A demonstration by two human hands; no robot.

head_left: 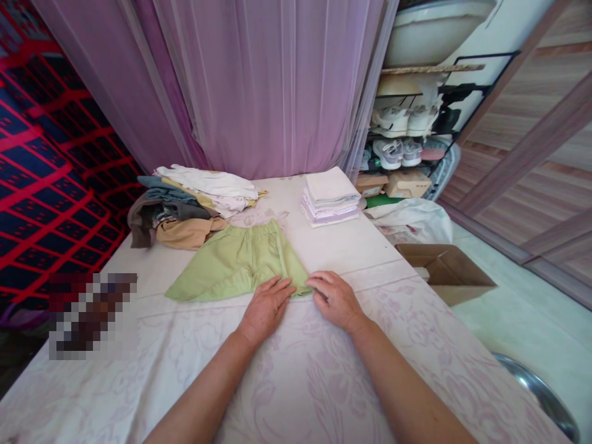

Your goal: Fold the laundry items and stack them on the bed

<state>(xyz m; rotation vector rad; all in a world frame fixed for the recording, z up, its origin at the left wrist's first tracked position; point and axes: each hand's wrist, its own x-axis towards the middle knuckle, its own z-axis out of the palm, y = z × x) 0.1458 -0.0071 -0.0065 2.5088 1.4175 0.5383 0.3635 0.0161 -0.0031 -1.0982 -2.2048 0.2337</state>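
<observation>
Light green shorts lie spread on the patterned cloth, waistband away from me and leg openings toward me. My left hand rests on the hem of the right-hand leg with its fingers stretched out flat. At the outer corner of that same leg, my right hand has its fingers curled and pressed together on the hem; the thumb's grip is partly hidden. A loose heap of clothes is behind the shorts to the left. Farther right stands a neat stack of folded white cloths.
The flowered white cloth covers the table. A pixelated patch hides something at its left edge. Purple curtains hang behind. To the right are a shoe rack, an open cardboard box and a metal basin on the floor.
</observation>
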